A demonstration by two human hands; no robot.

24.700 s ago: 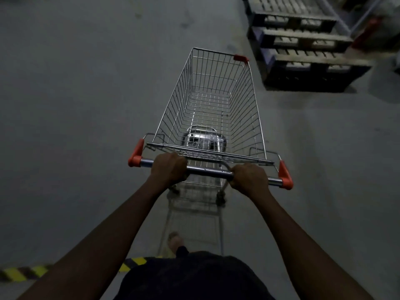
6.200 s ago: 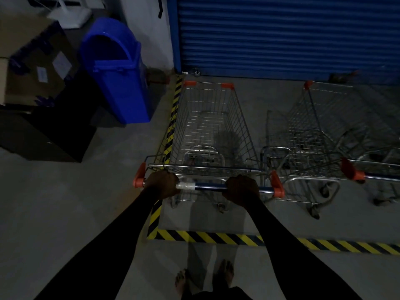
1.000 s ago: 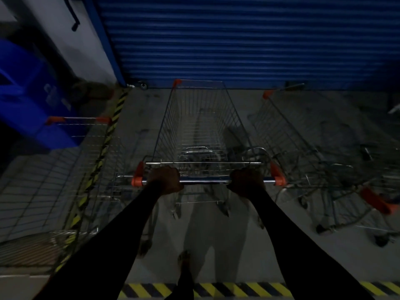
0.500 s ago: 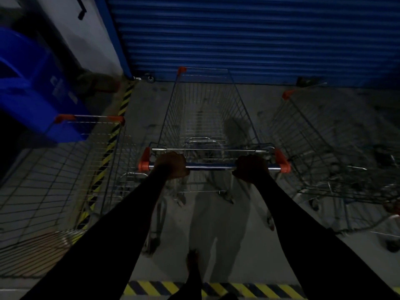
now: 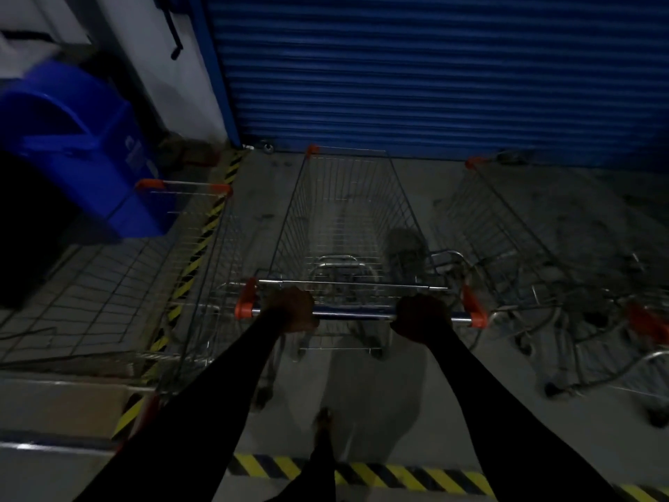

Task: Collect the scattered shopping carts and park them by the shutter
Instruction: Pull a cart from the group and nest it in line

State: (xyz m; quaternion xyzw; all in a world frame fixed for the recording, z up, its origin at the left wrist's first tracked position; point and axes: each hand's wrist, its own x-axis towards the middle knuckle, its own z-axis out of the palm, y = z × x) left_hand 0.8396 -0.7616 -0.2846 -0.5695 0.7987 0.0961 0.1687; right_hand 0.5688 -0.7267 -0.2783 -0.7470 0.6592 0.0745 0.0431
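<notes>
A wire shopping cart (image 5: pixel 347 219) with orange corner caps stands straight ahead, its nose almost at the blue roller shutter (image 5: pixel 434 74). My left hand (image 5: pixel 291 309) grips the left part of its handle bar (image 5: pixel 354 314). My right hand (image 5: pixel 421 317) grips the right part. A second cart (image 5: pixel 144 269) stands close on the left, over the striped floor line. A third cart (image 5: pixel 514 240) stands on the right, with more cart frames tangled behind it.
A blue bin (image 5: pixel 83 146) stands at the left by the white wall. Yellow-black hazard tape (image 5: pixel 380 474) runs across the floor below my arms, and another strip (image 5: pixel 202 244) runs toward the shutter's left post. My bare foot (image 5: pixel 324 425) shows on grey concrete.
The cart I hold rolled forward between the two parked carts and closer to the shutter. Both hands kept their grip on the handle.
</notes>
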